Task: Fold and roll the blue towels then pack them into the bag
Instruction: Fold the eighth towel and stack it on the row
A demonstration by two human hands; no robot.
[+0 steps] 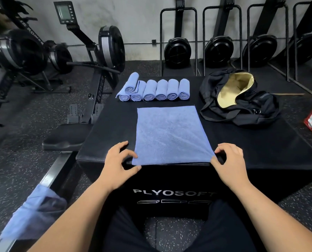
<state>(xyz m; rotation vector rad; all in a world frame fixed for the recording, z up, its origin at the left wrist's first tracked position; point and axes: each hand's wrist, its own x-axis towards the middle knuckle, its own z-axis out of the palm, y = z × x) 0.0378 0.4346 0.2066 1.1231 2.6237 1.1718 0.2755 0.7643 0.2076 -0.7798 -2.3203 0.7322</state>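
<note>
Two blue towel corners are being pinched, by left hand and right hand; rest is lying flat ahead on the counter. Risk: fold being skewed by uneven pull.

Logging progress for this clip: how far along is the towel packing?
Done: a row of rolled blue towels on the black foam box. In hand: left hand and right hand pinch the flat blue towel by its near corners. Left: packing; the open black tan-lined bag shows no towels.

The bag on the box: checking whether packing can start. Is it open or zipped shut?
Open. The black bag gapes at its mouth, showing only its pale yellow lining inside.
</note>
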